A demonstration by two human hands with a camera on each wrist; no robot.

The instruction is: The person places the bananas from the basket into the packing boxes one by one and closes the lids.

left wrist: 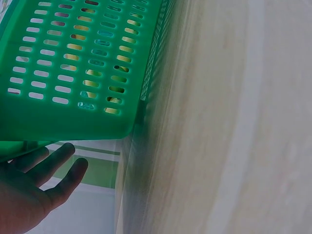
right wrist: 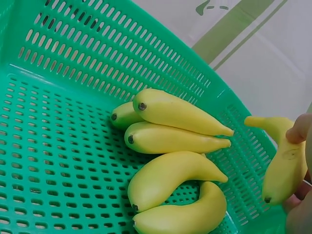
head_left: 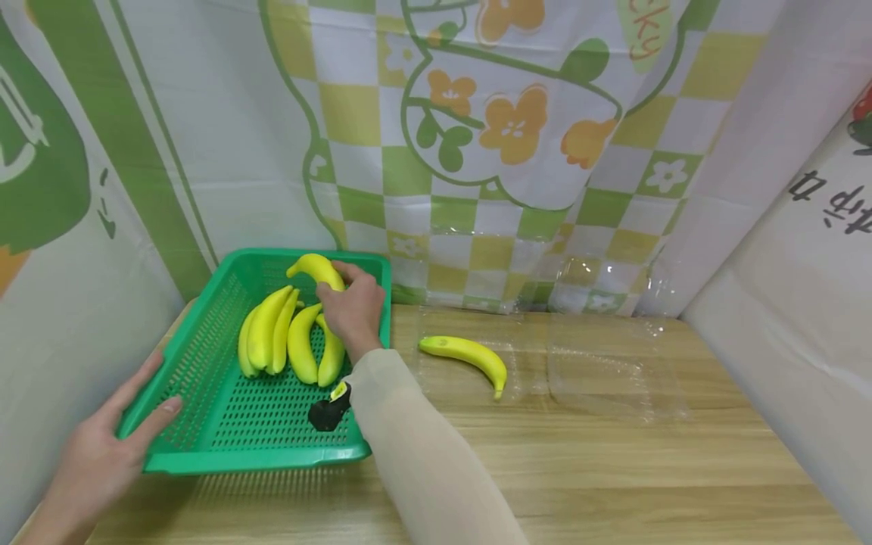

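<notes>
My left hand point(head_left: 102, 446) holds the left rim of a green perforated plastic basket point(head_left: 255, 460), its thumb over the inner side. In the left wrist view, the fingers point(left wrist: 51, 165) show beside the basket's outer wall. My right hand point(head_left: 357, 303) grips a yellow banana point(head_left: 315, 266) above the basket's far right part; in the right wrist view the same banana point(right wrist: 283, 178) is pinched at the right edge. Several other bananas point(right wrist: 178, 109) lie on the basket floor, three side by side and two curved toward each other.
One banana point(head_left: 470, 354) lies right of the basket on a clear plastic container point(head_left: 436, 386). Another clear container point(head_left: 606, 371) stands farther right on the wooden table point(head_left: 613, 477). A patterned cloth point(head_left: 354, 113) hangs behind. A black item point(head_left: 327, 415) shows beside the right sleeve.
</notes>
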